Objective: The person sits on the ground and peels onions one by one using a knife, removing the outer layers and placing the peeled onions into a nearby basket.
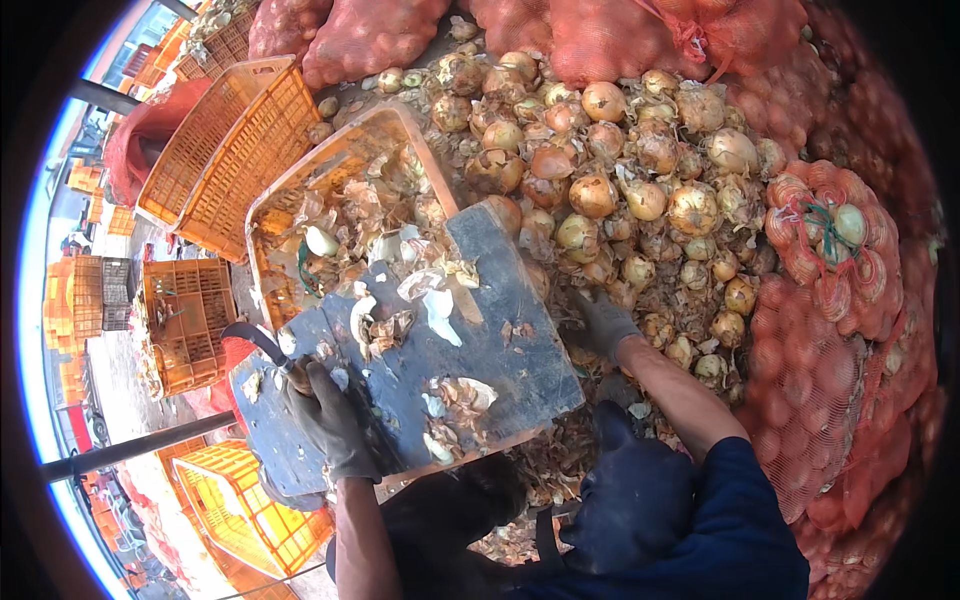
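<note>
My left hand (330,420), in a grey work glove, grips the handle of a curved-blade knife (259,339) over the left part of a dark, worn board (517,375). Onion skins and trimmings (459,397) are scattered on that board, which lies across the near side of an orange plastic crate (420,142). Inside the crate are onion peels and a pale peeled piece (321,241). Beyond the board's right edge, my gloved right hand (606,322) reaches to the near edge of a heap of onions (592,196). Its fingers are partly hidden, so I cannot see whether they hold an onion.
Red mesh sacks of onions (802,382) line the right side, and more mesh sacks (375,37) stand at the back. Orange crates (247,157) are at the left, with another orange crate (187,322) nearer. A dark pole (142,446) crosses at lower left.
</note>
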Available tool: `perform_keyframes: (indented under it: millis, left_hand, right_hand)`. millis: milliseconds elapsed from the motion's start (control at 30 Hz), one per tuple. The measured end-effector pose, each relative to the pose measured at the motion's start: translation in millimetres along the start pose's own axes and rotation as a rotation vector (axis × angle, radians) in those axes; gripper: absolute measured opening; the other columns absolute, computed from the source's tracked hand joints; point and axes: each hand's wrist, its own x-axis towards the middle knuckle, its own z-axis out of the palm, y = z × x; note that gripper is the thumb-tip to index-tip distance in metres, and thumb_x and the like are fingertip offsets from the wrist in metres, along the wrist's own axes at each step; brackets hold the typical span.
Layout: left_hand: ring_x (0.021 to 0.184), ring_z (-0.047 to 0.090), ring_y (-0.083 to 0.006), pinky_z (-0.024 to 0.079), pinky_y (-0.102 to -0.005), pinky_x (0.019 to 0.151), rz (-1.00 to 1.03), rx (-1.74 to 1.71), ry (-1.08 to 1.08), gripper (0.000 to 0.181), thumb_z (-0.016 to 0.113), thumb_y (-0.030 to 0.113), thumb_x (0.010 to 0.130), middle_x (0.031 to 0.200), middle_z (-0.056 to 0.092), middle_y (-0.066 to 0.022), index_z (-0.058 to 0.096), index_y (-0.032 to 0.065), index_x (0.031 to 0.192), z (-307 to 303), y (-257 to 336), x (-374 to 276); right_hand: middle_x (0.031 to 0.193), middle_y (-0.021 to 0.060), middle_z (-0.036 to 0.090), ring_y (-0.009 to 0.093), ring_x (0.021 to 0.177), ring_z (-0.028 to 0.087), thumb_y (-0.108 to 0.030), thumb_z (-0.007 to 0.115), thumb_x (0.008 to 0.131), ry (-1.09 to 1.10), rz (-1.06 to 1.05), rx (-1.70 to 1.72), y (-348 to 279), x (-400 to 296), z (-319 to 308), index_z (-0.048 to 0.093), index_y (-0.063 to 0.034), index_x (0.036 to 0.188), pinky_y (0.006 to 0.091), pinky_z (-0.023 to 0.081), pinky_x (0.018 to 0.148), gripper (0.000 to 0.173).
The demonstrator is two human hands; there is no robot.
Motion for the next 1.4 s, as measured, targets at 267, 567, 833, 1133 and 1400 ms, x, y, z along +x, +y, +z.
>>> perform_keyframes:
  millis: [267, 567, 833, 1133, 1400]
  left_hand:
    - [0.086, 0.048, -0.0074, 0.042, -0.0273, 0.08, -0.045, -0.051, 0.0, 0.025, 0.059, 0.03, 0.112, 0.092, 0.057, 0.0039, 0.063, 0.0058, 0.103, 0.1, -6.1, -2.1]
    - [0.085, 0.046, -0.009, 0.041, -0.0295, 0.079, -0.077, -0.033, 0.002, 0.033, 0.06, 0.035, 0.111, 0.091, 0.054, 0.004, 0.062, 0.0049, 0.099, -2.7, 1.9, -2.0]
    - [0.084, 0.043, -0.0093, 0.04, -0.0295, 0.077, -0.058, -0.059, -0.008, 0.033, 0.06, 0.035, 0.111, 0.088, 0.051, 0.0042, 0.061, 0.0059, 0.096, 2.1, 9.6, -1.6]
    - [0.087, 0.046, -0.0108, 0.041, -0.0295, 0.082, -0.017, -0.007, -0.018, 0.03, 0.06, 0.033, 0.111, 0.094, 0.054, 0.0021, 0.062, 0.004, 0.105, -1.2, 2.4, 0.5]
    - [0.087, 0.046, -0.012, 0.042, -0.0304, 0.082, -0.034, -0.032, -0.026, 0.029, 0.06, 0.032, 0.11, 0.092, 0.052, 0.001, 0.062, 0.0033, 0.105, -2.1, 5.6, -4.3]
  right_hand:
    - [0.145, 0.0339, 0.053, 0.048, 0.127, 0.063, -0.039, 0.076, 0.092, -0.159, 0.17, -0.039, 3.5, -29.6, 10.4, 0.03, -0.0198, 0.166, 0.0523, 0.053, 0.105, 0.088]
    - [0.138, 0.0208, 0.064, 0.041, 0.126, 0.063, -0.034, 0.078, 0.092, 0.402, 0.43, 0.528, 73.2, -40.5, 7.6, 0.061, -0.0084, 0.142, 0.0498, 0.052, 0.103, 0.059]
    - [0.149, 0.0281, 0.052, 0.045, 0.132, 0.059, -0.04, 0.081, 0.089, 0.018, 0.331, -0.066, 63.1, -25.5, 20.5, 0.032, -0.0047, 0.162, 0.0506, 0.053, 0.105, 0.095]
    - [0.156, 0.0271, 0.048, 0.044, 0.133, 0.06, -0.029, 0.079, 0.094, -0.019, 0.411, 0.245, 45.7, -10.9, 5.1, 0.032, -0.0246, 0.167, 0.0501, 0.055, 0.105, 0.087]
    - [0.14, 0.0134, 0.065, 0.024, 0.125, 0.065, -0.029, 0.075, 0.102, 0.232, 0.05, 1.271, 113.2, -47.7, 40.6, 0.037, -0.001, 0.16, 0.0362, 0.056, 0.104, 0.075]
